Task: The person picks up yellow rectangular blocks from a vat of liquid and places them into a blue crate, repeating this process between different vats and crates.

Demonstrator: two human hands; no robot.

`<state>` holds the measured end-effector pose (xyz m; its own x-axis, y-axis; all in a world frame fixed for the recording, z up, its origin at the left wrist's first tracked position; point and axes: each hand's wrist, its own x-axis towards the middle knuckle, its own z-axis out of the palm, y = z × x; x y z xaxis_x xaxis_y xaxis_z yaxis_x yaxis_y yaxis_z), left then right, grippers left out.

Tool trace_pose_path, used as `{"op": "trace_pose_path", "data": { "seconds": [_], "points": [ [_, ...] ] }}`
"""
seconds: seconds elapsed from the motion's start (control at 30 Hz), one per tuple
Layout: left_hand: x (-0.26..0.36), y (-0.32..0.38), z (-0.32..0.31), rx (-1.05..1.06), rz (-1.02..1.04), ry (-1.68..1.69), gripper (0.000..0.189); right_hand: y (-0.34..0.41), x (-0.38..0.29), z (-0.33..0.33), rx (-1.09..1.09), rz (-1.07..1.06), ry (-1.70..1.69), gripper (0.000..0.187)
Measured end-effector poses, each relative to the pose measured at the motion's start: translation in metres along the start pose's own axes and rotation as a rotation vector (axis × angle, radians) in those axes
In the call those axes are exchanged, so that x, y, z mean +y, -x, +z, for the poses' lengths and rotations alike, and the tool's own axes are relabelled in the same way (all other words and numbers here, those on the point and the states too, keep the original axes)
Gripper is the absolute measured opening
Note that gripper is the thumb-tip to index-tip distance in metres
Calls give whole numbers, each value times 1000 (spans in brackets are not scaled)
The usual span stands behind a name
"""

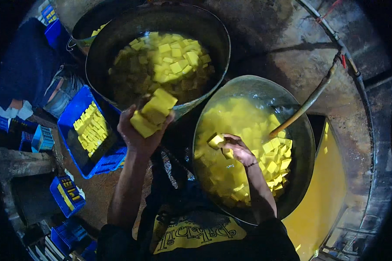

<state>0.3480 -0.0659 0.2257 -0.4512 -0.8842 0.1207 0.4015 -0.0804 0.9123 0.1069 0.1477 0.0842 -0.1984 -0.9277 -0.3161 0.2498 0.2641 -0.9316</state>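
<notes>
My left hand [134, 138] grips a stack of several yellow tofu blocks [155, 111], raised near the front rim of the far metal pan. My right hand [242, 152] holds two yellow blocks [216, 141] over the near metal pan [300, 195]. Cloudy yellow liquid and many loose tofu blocks [271, 167] fill that pan, some heaped above the surface on its right side. More blocks [178, 62] lie in liquid in the large far pan [212, 29]; part of them is in shadow.
A hose [308, 101] reaches into the near pan. At left stands a blue crate [81, 163] with rows of yellow blocks. Another person [29, 65] is bent over beyond it. Smaller blue crates [67, 208] sit lower left. Yellow liquid [320, 186] lies right of the near pan.
</notes>
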Motion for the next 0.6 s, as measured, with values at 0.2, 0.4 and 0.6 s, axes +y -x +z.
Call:
{"op": "trace_pose_path", "data": {
  "seconds": [0.2,0.4,0.6],
  "points": [
    [17,-6,-47,12,-267,874,48,-7,-146,121,-32,-132,60,41],
    [0,-23,-157,228,-57,429,44,-105,-174,287,-250,-234,140,31],
    [-7,-49,-237,359,-203,811,54,-196,-139,383,-211,-241,352,29]
  ]
}}
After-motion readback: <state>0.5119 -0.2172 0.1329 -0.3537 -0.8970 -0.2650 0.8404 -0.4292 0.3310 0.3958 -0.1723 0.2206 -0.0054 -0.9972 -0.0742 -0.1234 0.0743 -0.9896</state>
